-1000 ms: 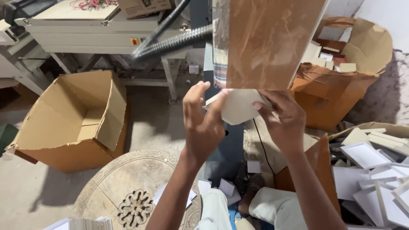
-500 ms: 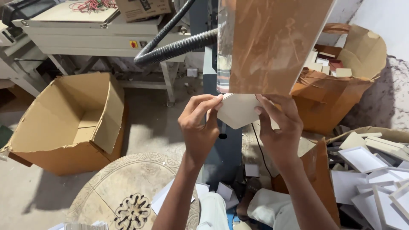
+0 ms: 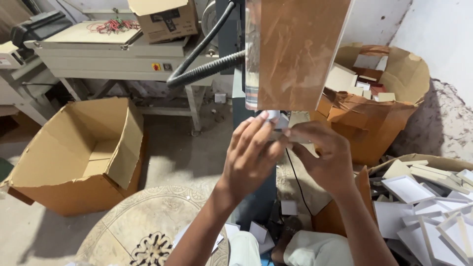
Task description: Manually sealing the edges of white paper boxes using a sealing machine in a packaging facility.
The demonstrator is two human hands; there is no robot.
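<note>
Since 0.5 s ago, pushed white card (image 3: 274, 118) further up under brown panel (image 3: 295, 49), now mostly hidden so feeding looks nearly seated, left hand (image 3: 251, 152) and right hand (image 3: 322, 157) both pinching its lower edge between fingertips, long axis unclear, visible edge roughly level, top pointing up into machine.

A small packaging workshop. A metal machine (image 3: 98, 54) with a ribbed hose (image 3: 207, 69) stands far left. Open cardboard cartons (image 3: 74, 157) and stacked white trays (image 3: 423, 207) crowd the concrete floor (image 3: 182, 148).

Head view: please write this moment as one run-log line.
left hand: holds white piece | right hand: holds it too | above: brown panel | left: open box
</note>
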